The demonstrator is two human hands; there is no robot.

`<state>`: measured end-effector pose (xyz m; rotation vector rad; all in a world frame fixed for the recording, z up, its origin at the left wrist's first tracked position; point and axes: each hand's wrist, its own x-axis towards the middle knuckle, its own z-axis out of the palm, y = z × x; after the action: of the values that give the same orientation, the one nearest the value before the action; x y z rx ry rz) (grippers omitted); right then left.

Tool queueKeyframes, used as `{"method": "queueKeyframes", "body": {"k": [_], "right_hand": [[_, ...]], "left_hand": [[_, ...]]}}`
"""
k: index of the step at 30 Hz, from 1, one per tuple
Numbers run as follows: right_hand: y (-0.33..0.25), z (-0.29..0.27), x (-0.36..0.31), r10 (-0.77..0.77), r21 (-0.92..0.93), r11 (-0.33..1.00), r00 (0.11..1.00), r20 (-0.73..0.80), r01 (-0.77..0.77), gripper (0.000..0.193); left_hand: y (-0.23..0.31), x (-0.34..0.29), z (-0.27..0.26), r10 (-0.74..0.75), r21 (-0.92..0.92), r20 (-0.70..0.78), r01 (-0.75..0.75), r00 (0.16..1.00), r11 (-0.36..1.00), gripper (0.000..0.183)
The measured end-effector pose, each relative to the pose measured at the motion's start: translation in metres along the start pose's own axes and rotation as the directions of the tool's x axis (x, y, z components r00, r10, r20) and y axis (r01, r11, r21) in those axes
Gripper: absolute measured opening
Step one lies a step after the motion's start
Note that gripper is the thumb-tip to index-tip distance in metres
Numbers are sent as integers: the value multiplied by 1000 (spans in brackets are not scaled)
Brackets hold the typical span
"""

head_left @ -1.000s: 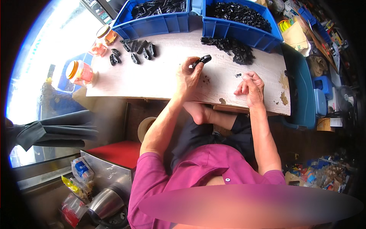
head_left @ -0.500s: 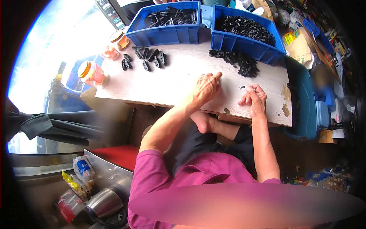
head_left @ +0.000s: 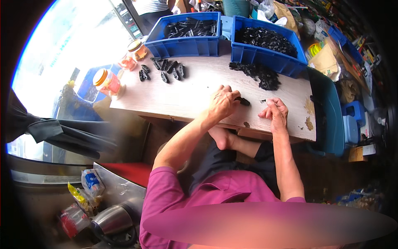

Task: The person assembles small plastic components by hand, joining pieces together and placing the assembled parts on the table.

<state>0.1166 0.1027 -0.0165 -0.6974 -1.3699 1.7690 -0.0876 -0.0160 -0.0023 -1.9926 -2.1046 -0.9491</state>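
Note:
My left hand is closed on one end of a black plastic part, just above the pale tabletop. The part's other end sticks out to the right of my fingers. My right hand is curled with thumb and fingers together, near the table's front right. Whether it pinches anything is too small to make out. Right by its fingertips lie small black pieces. Behind both hands, a loose heap of small black pieces spreads on the table. Several similar elongated black parts lie at the left.
Two blue bins, one of long black parts and one of small pieces, stand along the table's back edge. Jars with orange lids stand at the left edge. A teal tub is beyond the right edge.
The black part now shows beyond my left fingers; before, it was not visible there. My right hand stays in nearly the same place. The whole view has shifted slightly.

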Motion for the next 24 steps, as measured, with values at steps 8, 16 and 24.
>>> {"method": "queueKeyframes", "body": {"k": [8, 16, 24], "right_hand": [[-4, 16, -6, 28, 201, 979, 1000, 3, -28, 14], [-4, 7, -13, 51, 146, 988, 999, -16, -48, 10], [-12, 9, -14, 96, 115, 988, 994, 55, -102, 11]], "left_hand": [[31, -20, 41, -430, -812, 39, 279, 902, 513, 23], [80, -6, 25, -421, -907, 409, 410, 810, -93, 25], [74, -2, 33, -375, -903, 405, 430, 834, -21, 24]]}}
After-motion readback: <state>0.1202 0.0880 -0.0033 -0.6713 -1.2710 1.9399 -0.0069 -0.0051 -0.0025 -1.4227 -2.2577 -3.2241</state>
